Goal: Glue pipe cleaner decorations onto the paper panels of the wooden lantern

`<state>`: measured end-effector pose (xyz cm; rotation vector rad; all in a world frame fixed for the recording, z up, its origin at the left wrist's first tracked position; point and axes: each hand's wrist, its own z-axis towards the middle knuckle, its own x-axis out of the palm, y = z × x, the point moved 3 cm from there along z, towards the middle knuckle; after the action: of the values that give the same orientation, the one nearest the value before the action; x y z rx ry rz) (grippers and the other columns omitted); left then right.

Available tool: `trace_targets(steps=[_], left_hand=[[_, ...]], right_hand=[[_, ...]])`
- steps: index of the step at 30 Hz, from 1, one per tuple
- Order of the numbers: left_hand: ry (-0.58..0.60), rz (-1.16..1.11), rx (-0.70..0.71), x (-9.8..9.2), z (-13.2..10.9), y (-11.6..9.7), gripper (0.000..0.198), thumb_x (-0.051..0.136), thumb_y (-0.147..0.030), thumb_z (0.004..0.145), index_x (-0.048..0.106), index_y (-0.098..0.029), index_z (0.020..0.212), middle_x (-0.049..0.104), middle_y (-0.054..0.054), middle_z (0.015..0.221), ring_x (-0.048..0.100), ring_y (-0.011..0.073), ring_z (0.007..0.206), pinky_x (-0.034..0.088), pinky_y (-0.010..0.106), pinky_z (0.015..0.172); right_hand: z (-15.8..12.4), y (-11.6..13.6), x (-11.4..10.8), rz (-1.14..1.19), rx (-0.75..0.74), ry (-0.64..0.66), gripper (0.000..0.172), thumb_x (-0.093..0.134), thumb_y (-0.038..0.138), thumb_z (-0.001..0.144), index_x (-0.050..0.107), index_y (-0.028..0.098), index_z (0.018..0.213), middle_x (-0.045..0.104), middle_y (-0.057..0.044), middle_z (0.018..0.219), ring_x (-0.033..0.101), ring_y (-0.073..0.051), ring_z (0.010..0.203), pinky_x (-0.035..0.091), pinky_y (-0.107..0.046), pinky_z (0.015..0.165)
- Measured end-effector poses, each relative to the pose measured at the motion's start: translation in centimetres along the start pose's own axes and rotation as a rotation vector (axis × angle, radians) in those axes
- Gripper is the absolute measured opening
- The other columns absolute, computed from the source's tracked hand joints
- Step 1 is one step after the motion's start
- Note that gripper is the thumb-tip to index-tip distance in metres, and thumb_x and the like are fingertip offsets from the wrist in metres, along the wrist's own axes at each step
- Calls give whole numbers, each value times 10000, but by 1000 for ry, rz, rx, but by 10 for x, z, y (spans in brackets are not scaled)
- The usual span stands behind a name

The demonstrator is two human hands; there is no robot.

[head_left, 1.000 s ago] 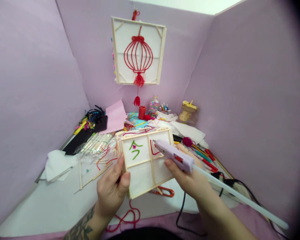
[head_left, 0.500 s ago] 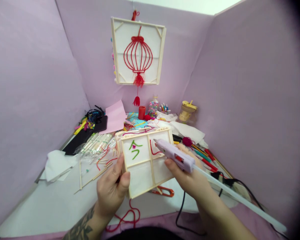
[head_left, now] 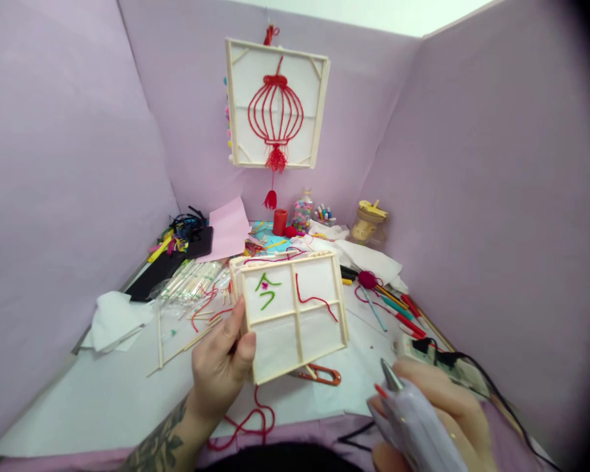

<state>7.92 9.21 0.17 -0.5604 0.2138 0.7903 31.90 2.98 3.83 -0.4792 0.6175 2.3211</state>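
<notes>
My left hand (head_left: pixel 223 360) grips the left side of a wooden-stick frame (head_left: pixel 299 334) with white panels, thumb in front. Green strokes (head_left: pixel 267 292) with a small pink bit mark its upper left panel. A piece of red yarn (head_left: pixel 315 299) lies over the upper right panel, its tail crossing the divider. At the lower right, my right hand (head_left: pixel 452 406) is closed around a pale purple hot glue gun (head_left: pixel 413 426), its metal nozzle pointing up and left, apart from the frame. More red yarn (head_left: pixel 255 419) trails on the table below the frame.
A framed red lantern (head_left: pixel 275 111) hangs ahead. Orange-handled scissors or a cutter (head_left: pixel 327 375) lies behind the frame. At right are markers (head_left: pixel 413 321), a yarn ball (head_left: pixel 367 280) and a power strip (head_left: pixel 437 360). Sticks in plastic (head_left: pixel 191 278) and white paper (head_left: pixel 115 321) lie left.
My right hand has drawn the glue gun away from the upper right panel, down and to the right. My left hand keeps the frame in nearly the same place.
</notes>
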Motion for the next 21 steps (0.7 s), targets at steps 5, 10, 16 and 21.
trace_targets(steps=[5,10,16,21], left_hand=[[0,-17,7,0,2,-1,497,527,-268,925,461,-220,1416,747,61,968,690,128,759,529,191,688],[1,1,-6,-1,2,-2,483,522,-281,926,481,-203,1401,750,61,950,685,127,728,532,193,656],[11,12,-26,-1,0,-1,445,533,-284,915,550,-184,1348,752,62,938,677,121,694,528,187,651],[9,2,-23,-1,-1,-1,450,538,-268,911,549,-170,1349,752,67,945,679,124,702,523,187,661]], right_hand=[[20,-15,18,28,60,-48,222,539,291,887,584,205,1087,585,-73,887,585,-234,856,508,-352,689],[47,-39,44,204,233,147,156,549,341,898,620,205,921,588,-48,865,590,-178,769,477,-296,629],[58,-43,50,274,334,265,157,548,361,890,572,209,861,539,-19,775,538,-147,672,417,-283,575],[59,-43,52,262,337,274,176,525,353,897,525,208,799,497,-5,739,519,-142,638,397,-290,560]])
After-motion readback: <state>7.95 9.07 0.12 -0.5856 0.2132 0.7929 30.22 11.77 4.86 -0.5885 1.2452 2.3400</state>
